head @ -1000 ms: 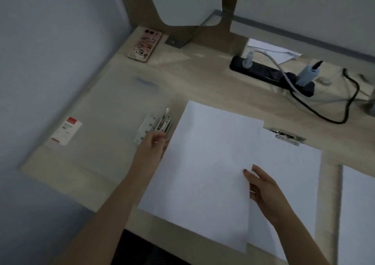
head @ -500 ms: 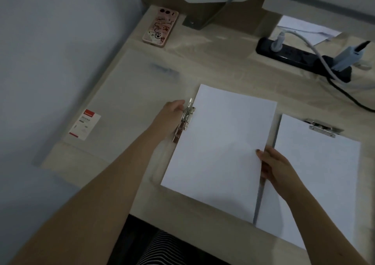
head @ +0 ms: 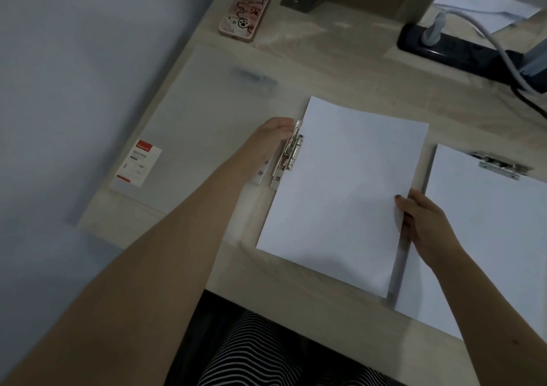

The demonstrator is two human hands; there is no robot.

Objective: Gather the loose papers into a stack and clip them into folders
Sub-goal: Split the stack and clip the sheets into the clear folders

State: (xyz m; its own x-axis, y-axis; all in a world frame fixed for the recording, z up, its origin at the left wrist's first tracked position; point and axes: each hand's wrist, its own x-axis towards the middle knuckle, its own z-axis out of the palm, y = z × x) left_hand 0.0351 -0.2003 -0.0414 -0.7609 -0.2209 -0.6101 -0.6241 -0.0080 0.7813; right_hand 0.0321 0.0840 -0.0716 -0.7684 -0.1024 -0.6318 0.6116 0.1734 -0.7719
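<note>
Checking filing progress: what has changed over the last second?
The paper stack slid left, off the right folder's sheet, its left edge now at the metal clip, which the left hand grips. The right hand still pinches the stack's right edge; phone unmoved.

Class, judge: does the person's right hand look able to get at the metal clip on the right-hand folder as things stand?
Probably yes. Only flat paper lies between the right hand and the metal clip; it would first have to release the paper stack it holds.

Pink-cased phone (head: 246,7) face down at desk (head: 340,60) back; black power strip (head: 461,51) far right, 2 plugs in.
</note>
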